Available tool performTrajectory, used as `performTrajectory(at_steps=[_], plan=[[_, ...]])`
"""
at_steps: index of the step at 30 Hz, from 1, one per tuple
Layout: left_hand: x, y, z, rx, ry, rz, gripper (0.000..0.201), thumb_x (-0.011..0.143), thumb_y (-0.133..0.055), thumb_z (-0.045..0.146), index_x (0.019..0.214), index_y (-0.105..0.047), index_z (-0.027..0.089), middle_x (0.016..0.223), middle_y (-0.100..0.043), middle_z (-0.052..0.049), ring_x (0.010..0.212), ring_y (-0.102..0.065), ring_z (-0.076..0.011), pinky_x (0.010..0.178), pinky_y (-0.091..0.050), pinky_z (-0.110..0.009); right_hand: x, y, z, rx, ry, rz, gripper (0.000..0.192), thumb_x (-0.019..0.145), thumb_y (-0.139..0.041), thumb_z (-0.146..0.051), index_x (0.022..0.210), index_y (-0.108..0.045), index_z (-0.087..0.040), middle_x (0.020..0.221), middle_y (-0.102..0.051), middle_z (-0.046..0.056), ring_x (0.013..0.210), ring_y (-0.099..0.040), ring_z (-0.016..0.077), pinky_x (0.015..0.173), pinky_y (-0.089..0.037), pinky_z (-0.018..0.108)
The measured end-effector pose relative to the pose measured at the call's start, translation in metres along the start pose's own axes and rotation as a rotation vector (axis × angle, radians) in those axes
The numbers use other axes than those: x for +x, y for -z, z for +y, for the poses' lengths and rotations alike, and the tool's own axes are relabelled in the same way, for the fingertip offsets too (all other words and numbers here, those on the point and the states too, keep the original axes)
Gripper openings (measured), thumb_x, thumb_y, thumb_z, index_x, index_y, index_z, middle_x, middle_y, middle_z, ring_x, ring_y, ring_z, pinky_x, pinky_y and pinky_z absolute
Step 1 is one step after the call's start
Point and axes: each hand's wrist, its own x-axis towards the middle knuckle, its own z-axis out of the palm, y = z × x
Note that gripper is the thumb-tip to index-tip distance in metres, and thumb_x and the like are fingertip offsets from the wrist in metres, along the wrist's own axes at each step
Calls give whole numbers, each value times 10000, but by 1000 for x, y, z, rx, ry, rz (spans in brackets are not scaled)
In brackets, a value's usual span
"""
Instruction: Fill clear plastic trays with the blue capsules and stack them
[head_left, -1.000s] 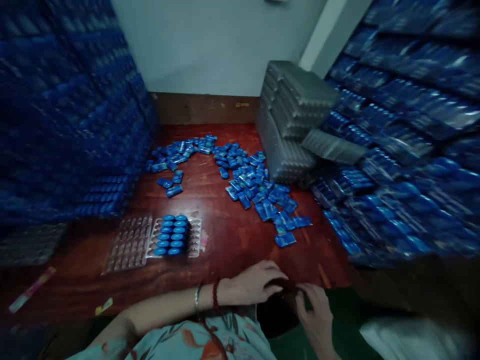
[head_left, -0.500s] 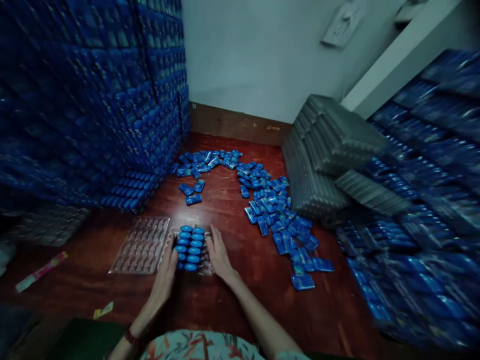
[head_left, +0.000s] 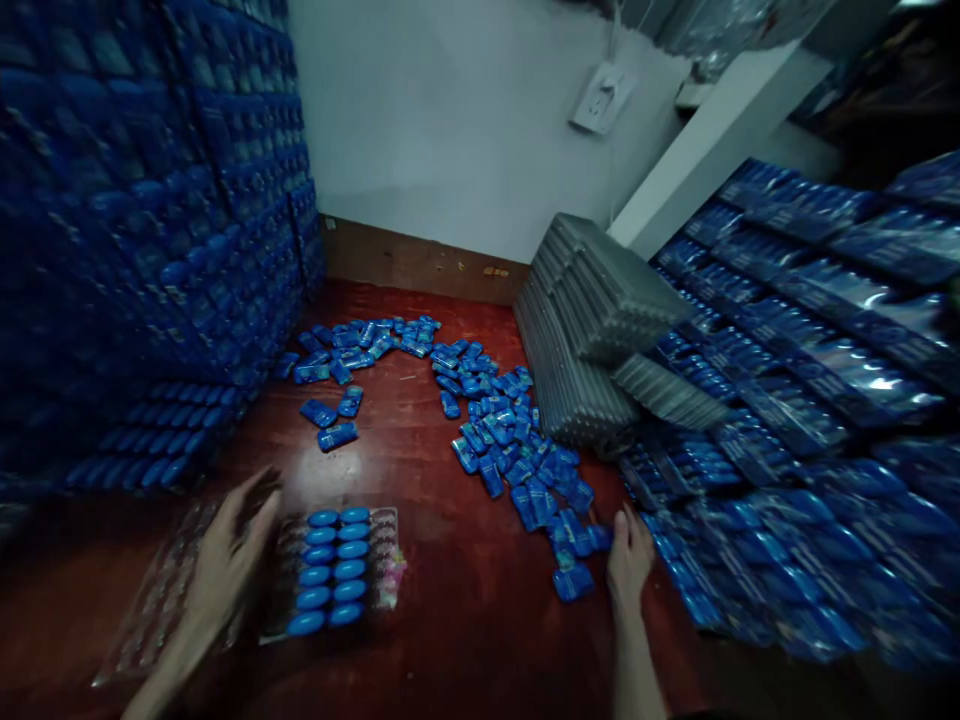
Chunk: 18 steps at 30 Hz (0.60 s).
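Two columns of glossy blue oval pieces [head_left: 331,572] sit on a clear moulded plastic tray [head_left: 385,522] near the front of the table. To the left of them my left hand [head_left: 225,560] hovers with fingers spread, holding nothing. It partly covers a second clear tray [head_left: 154,610], whose pockets look bare. My right hand [head_left: 628,560] has its fingers stretched out beside the right end of a heap of small blue packets [head_left: 517,445]. Nothing shows in it, and I cannot tell whether its fingertips touch the nearest packet.
A tall wall of stacked blue packs [head_left: 150,200] rises on the left. Grey plastic trays [head_left: 570,340] stand piled at the back right, with more stacked blue packs [head_left: 810,400] beyond them. Loose packets [head_left: 337,436] lie across the reddish table [head_left: 450,660].
My hands have left the sides of the filled tray. The right one has moved far right to the packets; the left has shifted left and opened. The view has turned to the right.
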Motion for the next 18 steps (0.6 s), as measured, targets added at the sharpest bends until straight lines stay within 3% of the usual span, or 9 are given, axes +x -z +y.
performTrajectory(at_steps=[2, 5, 8, 11, 13, 18], plan=[[20, -22, 11, 31, -180, -146, 519, 838, -447, 520, 1245, -496, 201, 1262, -555, -89, 1173, -511, -248, 1038, -371, -429, 3, -13, 3, 78, -16, -97, 791, 797, -244, -723, 1077, -642, -99, 1072, -630, 207, 1058, -542, 312, 922, -391, 495], [46, -62, 23, 194, -366, -348, 569, 839, -425, 545, 1298, -466, 211, 1333, -501, -102, 1243, -439, -262, 1073, -292, -466, -5, -50, -24, 128, 2, -161, 754, 801, -285, -703, 1121, -629, -113, 1162, -591, 195, 1118, -514, 292, 955, -379, 467], [59, -86, 21, 455, -354, -596, 593, 813, -450, 605, 1276, -509, 239, 1347, -493, -110, 1266, -401, -318, 1064, -233, -548, -18, -87, -67, 182, 51, -174, 649, 811, -388, -641, 1185, -599, -155, 1259, -508, 172, 1178, -468, 278, 988, -356, 451], [54, -90, 8, 510, -361, -864, 567, 826, -433, 626, 1237, -544, 252, 1288, -548, -91, 1222, -450, -297, 1051, -289, -488, -23, -116, -108, 257, 151, -265, 574, 819, -466, -561, 1244, -554, -185, 1259, -480, 145, 1186, -458, 258, 999, -358, 432], [42, -88, 2, 444, -354, -892, 582, 835, -432, 618, 1274, -504, 243, 1309, -525, -89, 1211, -463, -263, 1043, -331, -414, -21, -132, -133, 302, 243, -385, 503, 825, -499, -500, 1219, -576, -198, 1232, -493, 130, 1168, -472, 247, 995, -373, 418], [-1, -98, 9, 322, -286, -765, 499, 859, -474, 521, 1251, -505, 213, 1274, -526, -104, 1149, -510, -244, 997, -399, -377, -22, -171, -199, 377, 552, -678, 360, 832, -546, -372, 1153, -628, -231, 1228, -540, 100, 1146, -493, 228, 1000, -380, 402]])
